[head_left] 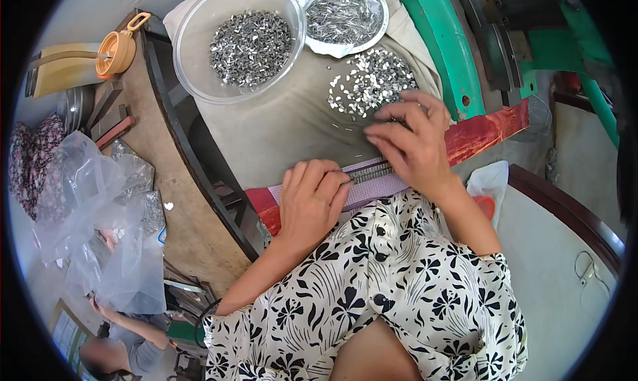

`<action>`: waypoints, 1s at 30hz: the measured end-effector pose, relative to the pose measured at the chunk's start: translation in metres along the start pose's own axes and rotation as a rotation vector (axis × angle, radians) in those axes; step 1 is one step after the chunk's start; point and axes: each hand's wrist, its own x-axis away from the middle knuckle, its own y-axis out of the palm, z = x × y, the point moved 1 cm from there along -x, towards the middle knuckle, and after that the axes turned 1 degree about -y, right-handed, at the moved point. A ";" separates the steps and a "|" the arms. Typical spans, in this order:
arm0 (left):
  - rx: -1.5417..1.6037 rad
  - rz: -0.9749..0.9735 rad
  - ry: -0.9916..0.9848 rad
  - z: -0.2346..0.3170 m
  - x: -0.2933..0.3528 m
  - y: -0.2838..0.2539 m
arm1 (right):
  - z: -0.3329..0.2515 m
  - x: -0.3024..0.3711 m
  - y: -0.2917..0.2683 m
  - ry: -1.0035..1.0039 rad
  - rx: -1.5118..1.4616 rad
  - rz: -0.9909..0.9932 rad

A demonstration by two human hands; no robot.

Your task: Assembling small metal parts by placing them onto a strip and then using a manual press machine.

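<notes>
Presently: left hand (311,201) flat, fingers together, steadying purple strip (372,185); right hand (412,138) grip pinched over metal pieces (372,85), contents unclear. Risk: pieces scattering off desk (279,131).

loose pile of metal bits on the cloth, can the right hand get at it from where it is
Probably yes. The right hand sits at the near edge of the loose pile of metal bits, fingertips touching or almost touching it, with nothing between them.

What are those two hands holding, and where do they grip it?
The left hand presses on the near end of a purple strip lined with small metal pieces. The right hand fingers pieces at the strip; any pinch is hidden.
</notes>
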 end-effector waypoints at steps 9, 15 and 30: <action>0.009 0.007 0.009 0.001 0.001 0.002 | 0.006 -0.033 0.009 -0.117 0.047 -0.077; 0.009 0.001 -0.019 -0.003 0.005 0.001 | 0.000 -0.024 0.005 -0.114 -0.010 -0.048; -0.014 0.004 0.069 0.001 -0.003 0.008 | -0.012 0.022 -0.010 -0.047 -0.099 -0.208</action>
